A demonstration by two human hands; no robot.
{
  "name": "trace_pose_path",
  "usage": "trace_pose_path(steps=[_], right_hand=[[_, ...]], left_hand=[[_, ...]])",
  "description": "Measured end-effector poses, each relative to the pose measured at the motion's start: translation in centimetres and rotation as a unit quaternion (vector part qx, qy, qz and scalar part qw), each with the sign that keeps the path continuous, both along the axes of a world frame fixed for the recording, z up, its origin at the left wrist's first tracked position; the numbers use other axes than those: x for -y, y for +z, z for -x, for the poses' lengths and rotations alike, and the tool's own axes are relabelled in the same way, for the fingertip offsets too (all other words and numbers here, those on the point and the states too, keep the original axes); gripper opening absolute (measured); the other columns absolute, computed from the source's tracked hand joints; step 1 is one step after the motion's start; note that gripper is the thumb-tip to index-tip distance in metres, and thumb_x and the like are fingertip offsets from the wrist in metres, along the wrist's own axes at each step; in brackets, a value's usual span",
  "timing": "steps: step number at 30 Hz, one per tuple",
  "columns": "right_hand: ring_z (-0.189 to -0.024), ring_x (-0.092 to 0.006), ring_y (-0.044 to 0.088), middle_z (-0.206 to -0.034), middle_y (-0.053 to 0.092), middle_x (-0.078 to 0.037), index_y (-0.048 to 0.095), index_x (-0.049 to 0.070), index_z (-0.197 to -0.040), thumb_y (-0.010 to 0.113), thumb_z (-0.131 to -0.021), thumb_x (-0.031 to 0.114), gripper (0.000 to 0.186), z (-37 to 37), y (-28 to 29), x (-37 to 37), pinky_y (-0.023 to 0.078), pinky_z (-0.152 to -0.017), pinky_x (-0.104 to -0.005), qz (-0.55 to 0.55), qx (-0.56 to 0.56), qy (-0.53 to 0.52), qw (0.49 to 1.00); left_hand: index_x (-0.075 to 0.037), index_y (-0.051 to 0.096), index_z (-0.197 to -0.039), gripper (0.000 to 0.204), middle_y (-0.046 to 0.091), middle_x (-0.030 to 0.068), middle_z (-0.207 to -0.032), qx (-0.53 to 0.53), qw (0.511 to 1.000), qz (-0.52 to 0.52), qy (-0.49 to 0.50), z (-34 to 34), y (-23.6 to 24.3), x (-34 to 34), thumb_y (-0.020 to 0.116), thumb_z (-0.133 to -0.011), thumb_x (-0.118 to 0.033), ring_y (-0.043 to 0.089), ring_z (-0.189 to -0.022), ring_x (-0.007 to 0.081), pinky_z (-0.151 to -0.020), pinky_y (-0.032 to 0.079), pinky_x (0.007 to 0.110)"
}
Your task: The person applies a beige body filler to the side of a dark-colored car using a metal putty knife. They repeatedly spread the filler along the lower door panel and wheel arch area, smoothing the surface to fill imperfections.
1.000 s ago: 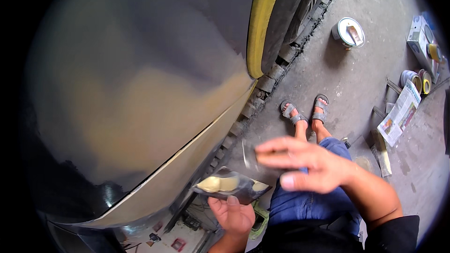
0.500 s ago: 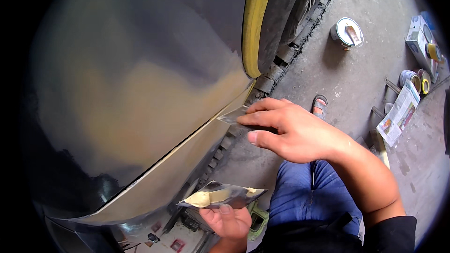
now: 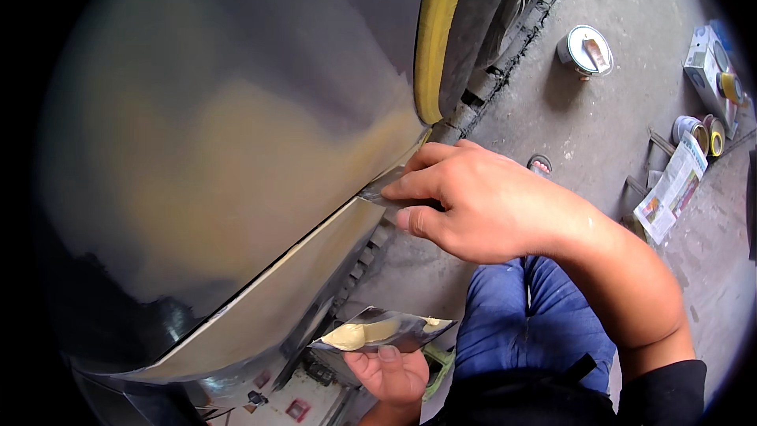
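Observation:
A car body panel (image 3: 236, 150) with tan patches on dark grey fills the left half, crossed by a diagonal crease. My right hand (image 3: 465, 201) is closed on a thin spreader (image 3: 371, 194), its blade against the crease below a yellow-edged arch (image 3: 439, 31). Lower down, my left hand (image 3: 386, 379) holds a flat dark plate (image 3: 406, 337) with pale yellow putty (image 3: 347, 337) on it, beside the panel's lower part.
On the grey floor (image 3: 552, 134) stands a lidded can (image 3: 585, 51) with a scraper on top. At right are a white box (image 3: 702, 71), tins (image 3: 694, 130), a newspaper (image 3: 670, 189) on a low stand. A green object (image 3: 440, 371) lies below the plate.
My right hand has moved up and left with the spreader, bringing it onto the crease. My left hand and plate shifted slightly left, then a little right again.

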State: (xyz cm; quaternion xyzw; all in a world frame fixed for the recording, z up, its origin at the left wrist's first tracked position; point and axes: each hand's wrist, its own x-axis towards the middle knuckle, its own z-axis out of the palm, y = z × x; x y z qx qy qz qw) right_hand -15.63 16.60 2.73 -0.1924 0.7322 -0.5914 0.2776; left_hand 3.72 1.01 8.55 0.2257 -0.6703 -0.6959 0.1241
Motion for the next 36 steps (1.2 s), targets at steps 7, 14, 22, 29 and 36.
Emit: trace_pose_path(steps=[7, 14, 22, 29, 36], right_hand=[[-0.108, -0.0368, 0.059, -0.115, 0.061, -0.021, 0.065, 0.002, -0.115, 0.056, -0.088, 0.024, 0.037, 1.3, -0.5, -0.3, 0.046, -0.095, -0.0406, -0.057, 0.055, 0.062, 0.995], [-0.11, -0.0342, 0.058, -0.117, 0.059, -0.019, 0.063, 0.001, -0.119, 0.059, -0.09, 0.024, 0.038, -0.2, -2.2, -1.4, 0.045, -0.096, -0.0382, -0.054, 0.078, 0.022, 0.995], [-0.122, -0.0291, 0.049, -0.13, 0.054, -0.014, 0.064, 0.01, -0.124, 0.071, -0.083, 0.016, 0.041, -8.2, -1.5, -3.7, 0.04, -0.102, -0.0395, 0.349, 0.121, 0.068, 0.927], [-0.119, -0.0388, 0.046, -0.134, 0.047, -0.019, 0.05, 0.006, -0.135, 0.054, -0.092, 0.025, 0.047, -8.8, -4.0, -0.1, 0.036, -0.104, -0.044, 0.106, 0.1, -0.084, 0.986], [-0.119, -0.0409, 0.046, -0.136, 0.046, -0.02, 0.048, 0.005, -0.137, 0.047, -0.094, 0.026, 0.048, -6.7, -4.5, 2.4, 0.037, -0.104, -0.0446, 0.084, 0.08, -0.104, 0.988]], left_hand=[[0.002, 0.034, -0.136, 0.054, 0.048, 0.0174, -0.134, 0.003, 1.0, 0.023, 0.006, -0.1, -0.1, 0.5, 0.052, -0.086, -0.005, 0.049, -0.122, 0.0275, -0.106, 0.038, 0.041], [0.0, 0.036, -0.134, 0.048, 0.05, 0.015, -0.13, 0.013, 0.999, 0.046, 0.007, 1.5, 0.1, 0.1, 0.053, -0.09, -0.01, 0.052, -0.117, 0.0256, -0.104, 0.04, 0.039], [0.0, 0.039, -0.132, 0.044, 0.05, 0.0141, -0.132, -0.018, 0.998, 0.038, 0.036, 3.3, 0.7, -0.7, 0.053, -0.091, -0.009, 0.05, -0.12, 0.0264, -0.105, 0.039, 0.042], [0.0, 0.041, -0.133, 0.05, 0.05, 0.0135, -0.131, -0.031, 0.993, 0.114, 0.025, 2.5, 1.4, 0.7, 0.057, -0.088, -0.015, 0.051, -0.117, 0.0248, -0.103, 0.038, 0.037], [-0.002, 0.038, -0.139, 0.056, 0.05, 0.0142, -0.135, -0.052, 0.994, 0.089, -0.017, 1.0, 1.1, 2.8, 0.055, -0.085, -0.007, 0.052, -0.121, 0.0259, -0.106, 0.039, 0.039]])
